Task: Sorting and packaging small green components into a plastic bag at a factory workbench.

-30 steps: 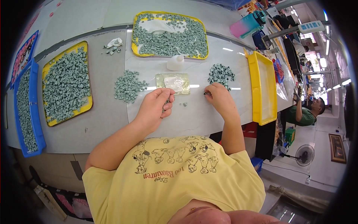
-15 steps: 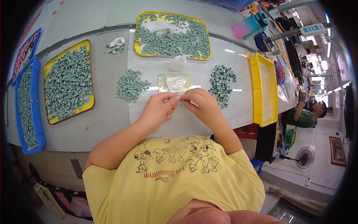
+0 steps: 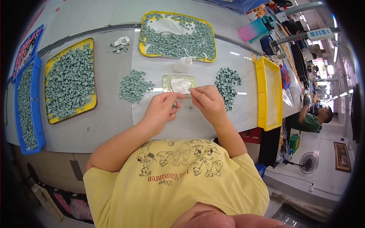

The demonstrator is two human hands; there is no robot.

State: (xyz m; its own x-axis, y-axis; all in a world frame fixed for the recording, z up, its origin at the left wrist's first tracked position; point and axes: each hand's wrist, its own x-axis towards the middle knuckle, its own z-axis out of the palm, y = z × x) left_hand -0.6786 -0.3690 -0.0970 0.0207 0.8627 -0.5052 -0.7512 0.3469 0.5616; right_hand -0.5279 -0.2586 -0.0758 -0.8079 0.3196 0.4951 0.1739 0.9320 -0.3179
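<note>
My left hand [image 3: 163, 108] is curled over the near side of the work spot, with a small green piece [image 3: 175, 104] showing between its fingers. To its right, my right hand [image 3: 208, 103] pinches something tiny between thumb and fingertips, too small to make out. Just beyond both hands lies a flat yellow-green pad [image 3: 167, 84] with a white sheet [image 3: 181, 86] on it. A white squeeze bottle [image 3: 183, 65] stands behind the pad. One pile of small green pieces [image 3: 134, 86] lies left of the pad, and a darker pile [image 3: 227, 84] lies right of it.
A yellow tray of green pieces [image 3: 178, 41] sits at the back, another yellow tray [image 3: 92, 99] at left, beside a blue bin [image 3: 37, 102]. At right stand a yellow bin [image 3: 272, 95] and a pink-and-teal bottle [image 3: 254, 30]. A person in green [image 3: 310, 121] is farther off.
My hands were together at the fingertips and are now apart. The right hand has moved right and slightly away from me; the left has barely moved.
</note>
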